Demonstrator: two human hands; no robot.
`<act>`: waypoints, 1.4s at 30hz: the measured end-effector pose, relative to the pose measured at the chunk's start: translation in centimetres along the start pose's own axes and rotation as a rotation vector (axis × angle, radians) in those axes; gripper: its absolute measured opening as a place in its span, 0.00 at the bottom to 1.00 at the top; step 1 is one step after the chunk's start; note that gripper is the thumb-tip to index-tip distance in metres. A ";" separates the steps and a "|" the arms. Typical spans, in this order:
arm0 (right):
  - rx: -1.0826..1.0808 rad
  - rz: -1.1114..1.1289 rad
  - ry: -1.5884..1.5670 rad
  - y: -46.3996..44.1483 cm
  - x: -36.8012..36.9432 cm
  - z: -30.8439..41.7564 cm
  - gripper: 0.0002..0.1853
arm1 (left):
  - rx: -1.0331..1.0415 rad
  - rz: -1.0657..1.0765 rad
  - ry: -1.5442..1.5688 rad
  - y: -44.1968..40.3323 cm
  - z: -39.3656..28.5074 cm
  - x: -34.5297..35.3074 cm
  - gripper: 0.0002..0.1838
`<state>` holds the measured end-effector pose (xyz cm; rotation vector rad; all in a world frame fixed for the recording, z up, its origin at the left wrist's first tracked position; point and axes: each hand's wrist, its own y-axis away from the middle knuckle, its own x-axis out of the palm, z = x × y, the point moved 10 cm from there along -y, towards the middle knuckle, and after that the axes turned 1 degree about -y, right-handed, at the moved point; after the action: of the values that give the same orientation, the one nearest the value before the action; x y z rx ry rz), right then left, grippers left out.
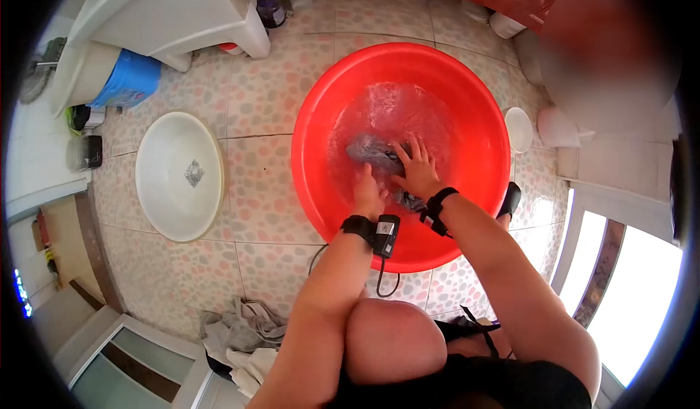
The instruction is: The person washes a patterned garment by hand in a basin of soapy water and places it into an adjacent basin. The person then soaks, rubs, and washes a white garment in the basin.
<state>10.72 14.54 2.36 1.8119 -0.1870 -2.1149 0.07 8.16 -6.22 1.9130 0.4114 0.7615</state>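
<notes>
One bare knee (394,340) is nearest. Wet grey cloth (369,149) sits in a round red plastic tub (474,99), right hand (420,171) spread over it, left hand (370,192) half curled, grip hard to tell. Looks like rubbing; turning it needs gripping.

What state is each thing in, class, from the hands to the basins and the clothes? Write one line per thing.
Red basin: upright, holding water
Water: shallow, rippled
Gray cloth: wet, bunched
Left hand: at the cloth, grip unclear
Right hand: fingers spread, over the cloth
Wristbands: fastened
White basin: upright on the floor
Clothes: heaped, crumpled
</notes>
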 end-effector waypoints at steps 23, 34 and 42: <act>0.177 0.017 -0.273 2.3 -1.0 -0.4 0.20 | -0.070 0.020 -0.124 3.0 1.5 2.8 0.16; 0.390 -0.121 -0.295 1.4 2.8 -10.6 0.37 | 0.042 0.139 0.143 1.5 -3.7 3.0 0.36; 0.178 0.198 0.099 1.6 6.4 -4.5 0.23 | -0.101 0.016 0.141 -1.2 0.9 -1.6 0.32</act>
<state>14.62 11.41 -3.92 1.9045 -0.5216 -1.9191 -0.51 7.14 -8.06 1.7766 0.4362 0.9148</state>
